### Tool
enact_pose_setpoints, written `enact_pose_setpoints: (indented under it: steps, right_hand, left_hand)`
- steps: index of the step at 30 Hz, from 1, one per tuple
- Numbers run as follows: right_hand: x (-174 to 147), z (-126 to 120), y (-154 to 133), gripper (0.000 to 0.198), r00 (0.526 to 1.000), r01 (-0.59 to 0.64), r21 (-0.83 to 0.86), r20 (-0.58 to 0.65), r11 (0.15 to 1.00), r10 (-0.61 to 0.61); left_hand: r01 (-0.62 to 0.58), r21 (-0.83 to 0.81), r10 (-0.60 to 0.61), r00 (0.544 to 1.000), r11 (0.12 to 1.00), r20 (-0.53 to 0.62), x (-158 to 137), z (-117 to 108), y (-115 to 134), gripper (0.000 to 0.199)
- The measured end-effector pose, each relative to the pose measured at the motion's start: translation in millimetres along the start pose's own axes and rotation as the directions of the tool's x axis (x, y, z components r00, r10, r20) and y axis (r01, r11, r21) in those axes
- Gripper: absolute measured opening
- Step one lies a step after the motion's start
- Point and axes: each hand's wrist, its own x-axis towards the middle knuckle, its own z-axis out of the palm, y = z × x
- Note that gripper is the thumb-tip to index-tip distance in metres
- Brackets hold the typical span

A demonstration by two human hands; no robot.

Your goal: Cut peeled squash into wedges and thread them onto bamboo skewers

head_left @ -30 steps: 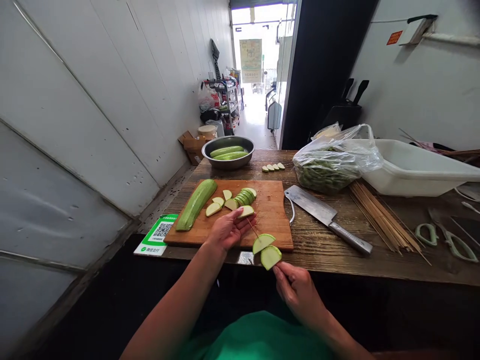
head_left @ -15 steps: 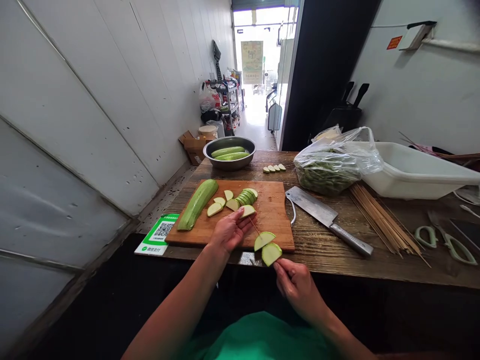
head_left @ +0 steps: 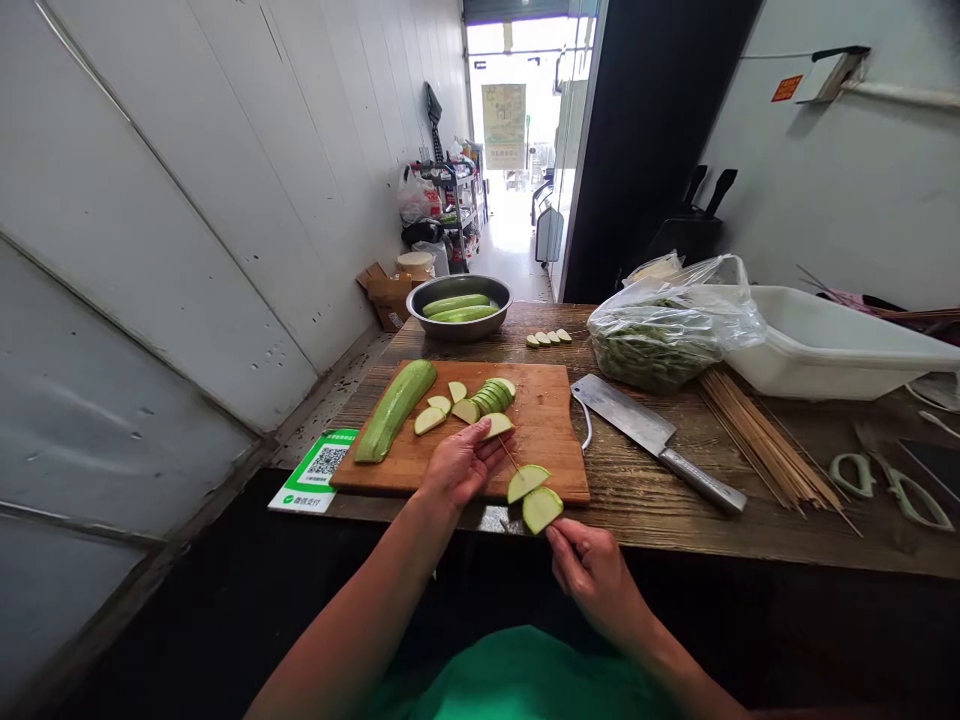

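My left hand (head_left: 463, 466) pinches a half-round zucchini slice (head_left: 496, 427) over the front of the wooden cutting board (head_left: 544, 430). A thin skewer (head_left: 510, 455) runs from beside that slice through two more pale green slices (head_left: 541, 509). My right hand (head_left: 592, 565) is closed at the skewer's lower end, just below the nearest slice; the end itself is hidden in the fingers. Whether the skewer's tip touches the slice in my left hand, I cannot tell. Behind, a row of cut slices (head_left: 491, 397), a few loose ones (head_left: 430, 420) and a long zucchini piece (head_left: 397, 408) lie on the board.
A cleaver (head_left: 630, 415) lies right of the board, then bamboo skewers (head_left: 772, 440) and scissors (head_left: 892, 475). Farther back are a metal bowl (head_left: 420, 312) holding zucchini, a filled skewer (head_left: 548, 339), a plastic bag of greens (head_left: 660, 340) and a white tub (head_left: 832, 340).
Almost nothing differs. The slice in my left hand sits very slightly lower and to the right; both hands keep their holds.
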Motion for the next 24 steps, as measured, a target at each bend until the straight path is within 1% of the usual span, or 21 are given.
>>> enact_pose_setpoints:
  steps: [14,18,24]
  right_hand:
    - [1.2,1.1,-0.7,0.032,1.0,-0.002,-0.004,-0.009,1.0,0.002]
    - [1.0,2.2,-2.7,0.032,1.0,-0.004,-0.02,-0.012,1.0,0.004]
    - [2.3,1.9,-8.1,0.033,0.999,-0.054,-0.01,-0.008,0.999,0.054]
  left_hand:
    - [-0.008,0.011,0.008,1.0,1.0,-0.006,-1.3,0.0,-1.0,0.01]
    - [-0.031,0.003,0.031,1.0,1.0,0.004,-0.6,-1.0,-2.9,0.009]
    - [-0.067,0.028,0.066,0.997,0.997,0.042,-0.9,-3.4,-5.5,0.009]
